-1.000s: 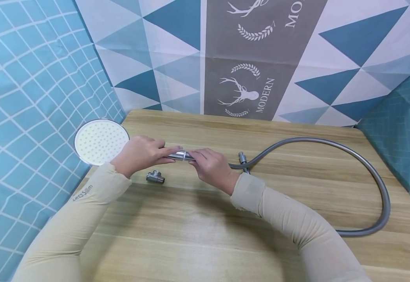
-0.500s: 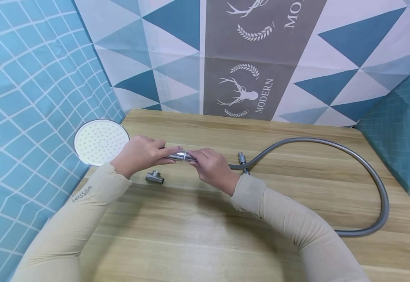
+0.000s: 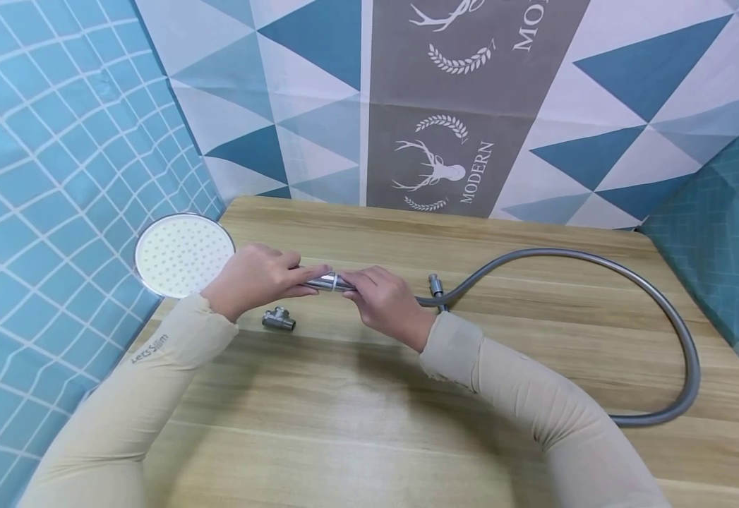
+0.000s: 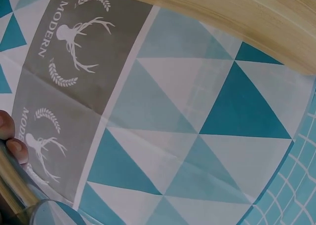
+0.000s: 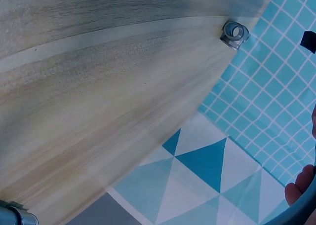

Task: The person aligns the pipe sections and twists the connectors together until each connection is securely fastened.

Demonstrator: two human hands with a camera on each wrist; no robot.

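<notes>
The shower head point(image 3: 183, 255) is held beyond and to the left of the valve fitting point(image 3: 278, 319), its pale nozzle face turned up towards the head camera. Its handle point(image 3: 317, 281) is gripped by the curled fingers of the left hand point(image 3: 255, 279); the hose end point(image 3: 344, 284) is pinched between thumb and fingers of the right hand point(image 3: 385, 300), beyond and to the right of the fitting. A joint seems to be worked at the white ring point(image 3: 334, 281). For that, the handle is best steadied while the hose end is turned, both aligned so that any thread is not crossed. The handle's long axis is laid crosswise beyond the fitting, its hose-side end pointed right and slightly nearer the person.
</notes>
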